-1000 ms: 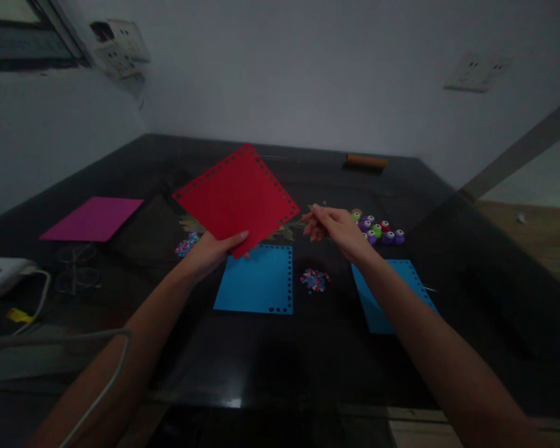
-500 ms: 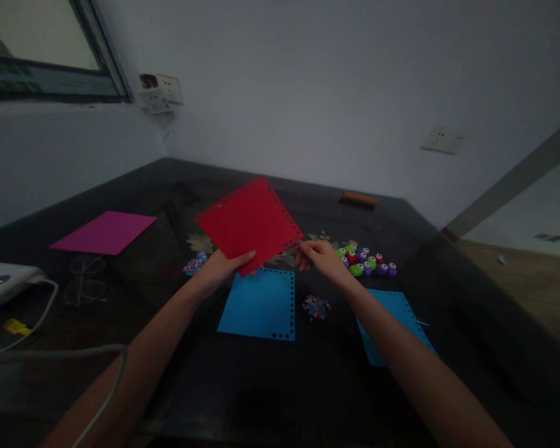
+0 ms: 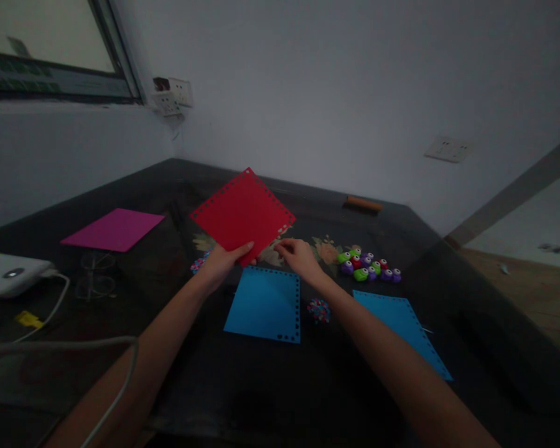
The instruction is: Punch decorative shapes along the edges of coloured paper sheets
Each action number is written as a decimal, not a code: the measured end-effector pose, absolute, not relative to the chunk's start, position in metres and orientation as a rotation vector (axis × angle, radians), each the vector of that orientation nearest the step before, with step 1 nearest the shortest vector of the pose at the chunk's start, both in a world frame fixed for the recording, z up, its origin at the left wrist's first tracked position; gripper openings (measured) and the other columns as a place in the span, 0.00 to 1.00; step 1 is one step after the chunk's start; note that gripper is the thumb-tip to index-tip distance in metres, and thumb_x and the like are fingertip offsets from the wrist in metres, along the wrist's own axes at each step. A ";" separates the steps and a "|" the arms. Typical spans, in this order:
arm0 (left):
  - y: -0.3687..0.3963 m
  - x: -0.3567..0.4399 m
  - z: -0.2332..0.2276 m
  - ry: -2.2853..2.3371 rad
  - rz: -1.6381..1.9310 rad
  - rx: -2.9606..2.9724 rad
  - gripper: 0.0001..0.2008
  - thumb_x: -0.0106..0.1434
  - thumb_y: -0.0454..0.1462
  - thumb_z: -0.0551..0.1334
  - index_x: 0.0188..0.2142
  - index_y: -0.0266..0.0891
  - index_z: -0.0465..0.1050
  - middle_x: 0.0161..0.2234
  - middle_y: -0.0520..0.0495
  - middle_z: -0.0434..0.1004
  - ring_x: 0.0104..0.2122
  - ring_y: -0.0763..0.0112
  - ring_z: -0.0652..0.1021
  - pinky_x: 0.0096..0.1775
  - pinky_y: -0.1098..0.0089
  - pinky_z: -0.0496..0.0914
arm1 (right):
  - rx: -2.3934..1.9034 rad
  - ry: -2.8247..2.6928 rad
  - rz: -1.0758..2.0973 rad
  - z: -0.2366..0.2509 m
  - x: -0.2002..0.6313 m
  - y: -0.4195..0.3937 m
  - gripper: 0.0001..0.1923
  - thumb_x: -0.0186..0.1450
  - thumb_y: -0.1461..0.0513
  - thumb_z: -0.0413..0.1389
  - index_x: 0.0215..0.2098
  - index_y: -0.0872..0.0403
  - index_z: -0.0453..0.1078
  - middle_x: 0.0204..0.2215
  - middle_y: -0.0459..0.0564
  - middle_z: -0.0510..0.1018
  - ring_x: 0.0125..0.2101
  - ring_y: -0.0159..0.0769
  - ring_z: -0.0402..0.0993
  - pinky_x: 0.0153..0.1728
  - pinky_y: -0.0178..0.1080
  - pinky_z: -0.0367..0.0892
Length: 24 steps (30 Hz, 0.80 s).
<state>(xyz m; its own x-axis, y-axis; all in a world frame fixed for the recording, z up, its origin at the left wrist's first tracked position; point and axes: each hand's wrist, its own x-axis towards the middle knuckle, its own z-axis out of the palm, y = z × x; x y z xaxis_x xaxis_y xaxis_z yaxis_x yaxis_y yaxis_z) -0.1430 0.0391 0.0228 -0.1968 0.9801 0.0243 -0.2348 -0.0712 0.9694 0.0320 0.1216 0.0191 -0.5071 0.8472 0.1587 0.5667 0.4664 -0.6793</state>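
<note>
The red punched sheet [image 3: 242, 214] is held tilted above the tabletop [image 3: 308, 386], its lower corner pinched in the left hand [image 3: 224, 261]; the right hand [image 3: 297, 255], fingers loosely curled, is kept just beside its lower right edge, over the blue sheet [image 3: 265, 305]

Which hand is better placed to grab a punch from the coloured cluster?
Right. The right hand is free and lies nearer the punches, while the left hand is pinching the red sheet.

Home craft corner: dark table [image 3: 270, 386], wall sockets [image 3: 170, 96], paper punches [image 3: 368, 265].
</note>
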 end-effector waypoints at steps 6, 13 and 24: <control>0.039 -0.144 0.024 1.146 1.563 0.921 0.15 0.51 0.38 0.69 0.38 0.36 0.73 0.29 0.46 0.80 0.25 0.67 0.77 0.31 0.67 0.73 | -1.268 -2.290 0.557 0.021 0.018 0.123 0.11 0.64 0.59 0.53 0.39 0.54 0.76 0.35 0.54 0.80 0.36 0.41 0.75 0.37 0.40 0.66; 0.042 -0.143 0.021 1.127 1.582 0.946 0.14 0.50 0.38 0.69 0.36 0.34 0.74 0.31 0.45 0.80 0.26 0.67 0.78 0.31 0.67 0.73 | -1.315 -2.442 0.471 0.016 -0.013 0.114 0.13 0.65 0.59 0.53 0.42 0.56 0.75 0.37 0.60 0.80 0.38 0.46 0.76 0.38 0.42 0.67; 0.040 -0.141 0.024 1.176 1.600 0.884 0.15 0.49 0.36 0.68 0.37 0.34 0.73 0.31 0.45 0.80 0.27 0.67 0.78 0.30 0.68 0.73 | -1.343 -2.519 0.403 -0.004 -0.024 0.115 0.16 0.62 0.55 0.58 0.44 0.57 0.72 0.43 0.61 0.76 0.41 0.48 0.75 0.39 0.44 0.68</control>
<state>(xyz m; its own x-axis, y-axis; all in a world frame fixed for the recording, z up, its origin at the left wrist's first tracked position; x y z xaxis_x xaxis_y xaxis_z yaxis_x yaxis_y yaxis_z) -0.1411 0.0402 0.0244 -0.3074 0.9513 0.0237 -0.2616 -0.1085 0.9591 -0.0239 0.1150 -0.0043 -0.5401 0.8362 0.0950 0.7648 0.5348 -0.3592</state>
